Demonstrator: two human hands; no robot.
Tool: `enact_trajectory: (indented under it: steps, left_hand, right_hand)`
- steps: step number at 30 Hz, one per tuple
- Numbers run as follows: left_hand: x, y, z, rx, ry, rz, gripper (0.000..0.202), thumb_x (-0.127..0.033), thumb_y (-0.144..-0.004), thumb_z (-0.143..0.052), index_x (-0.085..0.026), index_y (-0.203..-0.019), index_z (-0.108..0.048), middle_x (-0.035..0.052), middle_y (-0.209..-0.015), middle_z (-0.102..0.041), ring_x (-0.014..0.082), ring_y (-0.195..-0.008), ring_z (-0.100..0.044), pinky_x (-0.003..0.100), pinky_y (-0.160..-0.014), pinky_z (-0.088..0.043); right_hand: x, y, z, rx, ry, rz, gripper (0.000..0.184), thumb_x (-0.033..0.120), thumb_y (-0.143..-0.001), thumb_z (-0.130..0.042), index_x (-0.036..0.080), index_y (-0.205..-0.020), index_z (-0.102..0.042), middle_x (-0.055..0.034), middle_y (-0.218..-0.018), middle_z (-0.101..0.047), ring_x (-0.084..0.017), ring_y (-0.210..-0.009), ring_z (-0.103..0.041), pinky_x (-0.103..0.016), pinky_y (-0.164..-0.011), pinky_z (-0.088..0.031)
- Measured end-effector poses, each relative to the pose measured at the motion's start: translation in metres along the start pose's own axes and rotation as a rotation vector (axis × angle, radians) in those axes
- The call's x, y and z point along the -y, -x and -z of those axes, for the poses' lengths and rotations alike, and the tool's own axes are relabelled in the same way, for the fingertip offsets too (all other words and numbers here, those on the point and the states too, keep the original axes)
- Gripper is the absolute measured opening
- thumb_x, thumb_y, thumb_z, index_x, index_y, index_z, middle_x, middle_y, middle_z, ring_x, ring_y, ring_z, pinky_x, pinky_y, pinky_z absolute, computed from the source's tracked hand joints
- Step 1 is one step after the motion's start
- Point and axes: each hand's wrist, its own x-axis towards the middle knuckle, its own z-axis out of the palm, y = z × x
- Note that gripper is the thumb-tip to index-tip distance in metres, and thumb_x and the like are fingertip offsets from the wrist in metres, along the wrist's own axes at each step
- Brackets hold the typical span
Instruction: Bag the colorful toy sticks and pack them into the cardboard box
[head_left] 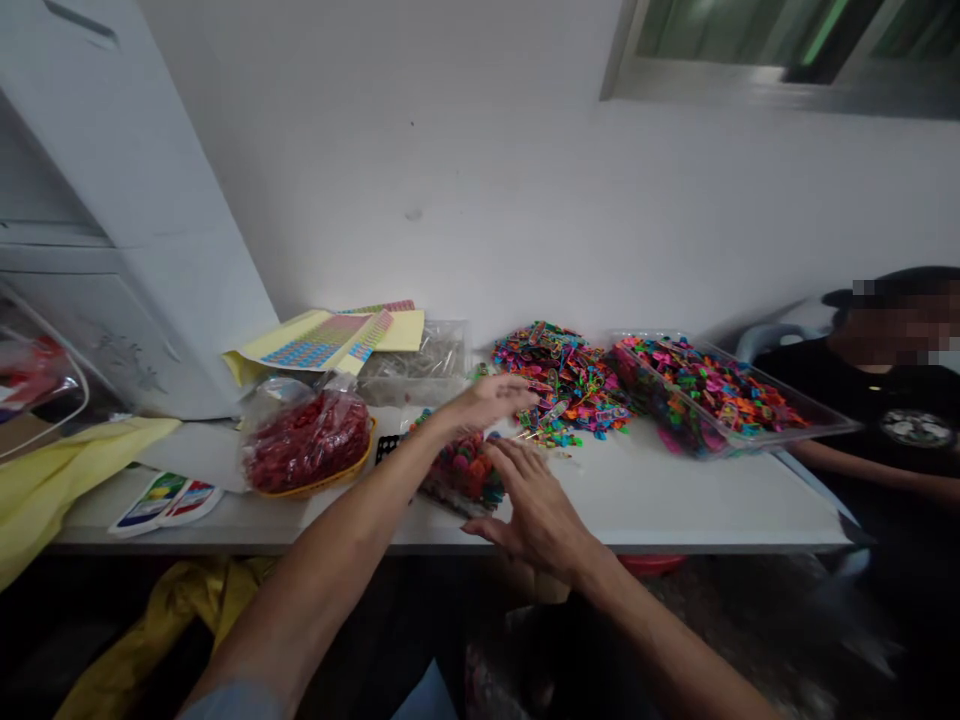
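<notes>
In the head view, a small clear container or bag of colourful pieces (461, 468) lies near the table's front edge; my forearm partly hides it. My left hand (491, 398) reaches over its far side, fingers stretched out to the right, with nothing visible in them. My right hand (536, 500) is at its right side, thumb and fingers apart; whether the fingertips touch it I cannot tell. Just beyond both hands spreads a loose heap of bright small plastic pieces (559, 375). A black perforated item (387, 447) shows left of the container.
A yellow basket (330, 488) holds a bag of dark red pieces (300, 440). Sticker sheets (322, 338) lie behind it. On the right stands a clear tray (817, 428) full of coloured pieces, with a seated person (885, 400) beside it. A white cabinet (172, 260) stands left.
</notes>
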Motion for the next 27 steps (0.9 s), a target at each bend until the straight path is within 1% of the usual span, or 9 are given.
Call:
enact_trajectory:
  steps: [2,4,6,9,12,15,18,22,27]
  left_hand:
    - [-0.012,0.013,0.026,-0.054,0.06,-0.001,0.034,-0.042,-0.082,-0.072,-0.014,-0.101,-0.072,0.0067,-0.088,-0.075,0.0152,-0.077,-0.069,0.027,-0.074,-0.055]
    - [-0.016,0.041,0.05,-0.415,0.169,-0.023,0.035,-0.044,-0.082,-0.073,-0.014,-0.1,-0.07,0.0047,-0.09,-0.073,0.0135,-0.076,-0.068,0.026,-0.076,-0.054]
    - [-0.009,0.08,0.066,-0.598,0.197,0.021,0.034,-0.045,-0.082,-0.073,-0.015,-0.099,-0.068,0.002,-0.085,-0.071,0.0122,-0.069,-0.066,0.025,-0.071,-0.054]
    - [0.017,0.141,0.075,-0.607,0.16,0.216,0.039,-0.047,-0.077,-0.077,-0.015,-0.096,-0.068,0.0018,-0.079,-0.07,0.012,-0.062,-0.064,0.023,-0.064,-0.052]
    - [0.044,0.183,0.072,-0.631,0.154,0.412,0.045,-0.049,-0.071,-0.08,-0.012,-0.095,-0.068,0.0032,-0.077,-0.07,0.0126,-0.062,-0.064,0.023,-0.063,-0.052]
    - [0.059,0.199,0.066,-0.624,0.168,0.505,0.047,-0.05,-0.068,-0.081,-0.012,-0.092,-0.067,0.0029,-0.075,-0.07,0.0121,-0.061,-0.062,0.023,-0.062,-0.051]
    - [0.064,0.199,0.058,-0.566,0.168,0.507,0.048,-0.05,-0.069,-0.08,-0.011,-0.093,-0.067,0.0028,-0.075,-0.069,0.0119,-0.061,-0.062,0.022,-0.061,-0.051]
    - [0.072,0.192,0.041,-0.503,0.177,0.498,0.047,-0.049,-0.069,-0.08,-0.012,-0.095,-0.067,0.0017,-0.075,-0.07,0.0118,-0.061,-0.063,0.023,-0.062,-0.053]
    - [0.078,0.18,0.004,-0.369,0.203,0.567,0.04,-0.043,-0.066,-0.082,-0.015,-0.091,-0.069,-0.0006,-0.076,-0.07,0.0124,-0.062,-0.066,0.023,-0.064,-0.055]
  right_hand:
    - [-0.007,-0.021,-0.014,0.121,0.108,-0.107,0.105,0.052,-0.069,-0.086,0.014,-0.152,-0.032,-0.0219,-0.147,-0.048,-0.041,-0.137,-0.042,-0.06,-0.113,-0.036]
    - [-0.013,-0.048,-0.026,0.259,0.188,-0.189,0.112,0.055,-0.066,-0.086,0.011,-0.153,-0.031,-0.0242,-0.146,-0.049,-0.042,-0.136,-0.043,-0.06,-0.112,-0.035]
    - [-0.016,-0.075,-0.035,0.408,0.226,-0.257,0.117,0.058,-0.064,-0.086,0.01,-0.154,-0.029,-0.025,-0.14,-0.053,-0.042,-0.128,-0.052,-0.057,-0.106,-0.042]
    - [-0.013,-0.104,-0.043,0.572,0.224,-0.314,0.119,0.062,-0.06,-0.084,0.012,-0.153,-0.03,-0.0231,-0.133,-0.06,-0.041,-0.113,-0.062,-0.051,-0.093,-0.052]
    - [-0.008,-0.114,-0.046,0.615,0.249,-0.333,0.091,0.054,-0.064,-0.081,0.012,-0.138,-0.049,-0.02,-0.119,-0.068,-0.037,-0.101,-0.068,-0.045,-0.083,-0.056]
    - [-0.007,-0.114,-0.048,0.592,0.276,-0.326,0.06,0.046,-0.071,-0.074,0.013,-0.119,-0.059,-0.0171,-0.108,-0.072,-0.034,-0.095,-0.07,-0.041,-0.079,-0.055]
    - [-0.013,-0.109,-0.039,0.569,0.259,-0.355,0.06,0.051,-0.072,-0.072,0.014,-0.117,-0.059,-0.0159,-0.107,-0.072,-0.034,-0.097,-0.07,-0.039,-0.078,-0.054]
    - [-0.029,-0.086,0.019,0.456,0.187,-0.532,0.066,0.058,-0.066,-0.078,0.017,-0.115,-0.058,-0.011,-0.103,-0.072,-0.03,-0.092,-0.069,-0.035,-0.074,-0.052]
    - [-0.026,0.009,0.175,0.155,0.103,-0.695,0.061,0.052,-0.07,-0.081,0.016,-0.114,-0.06,-0.0032,-0.1,-0.067,-0.02,-0.086,-0.062,-0.029,-0.076,-0.049]
